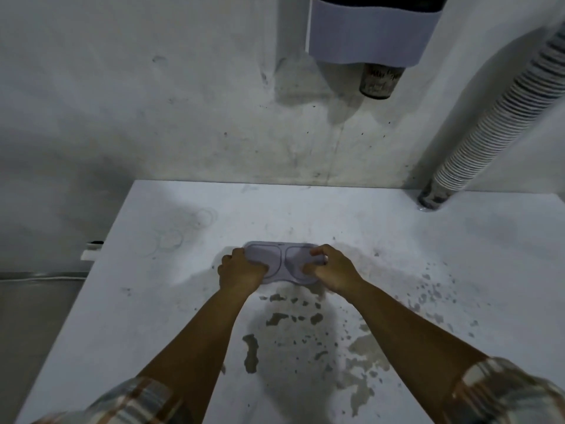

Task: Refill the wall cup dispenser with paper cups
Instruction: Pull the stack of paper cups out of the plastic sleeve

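A pale lilac dispenser lid (282, 255) with two oval outlines lies flat on the white table (153, 301). My left hand (240, 270) grips its left end and my right hand (330, 267) grips its right end, fingers curled over the edges. On the wall above hangs the cup dispenser (370, 32), lilac with a dark top, and one printed paper cup (379, 81) sticks out of its bottom. A long stack of white paper cups (501, 117) leans against the wall at the right, its base on the table's back right corner.
The table top is stained and flaked with grey patches (305, 332) in front of the lid. A white pipe (289, 26) runs down the wall left of the dispenser. A small white block (91, 252) sits at the table's left edge.
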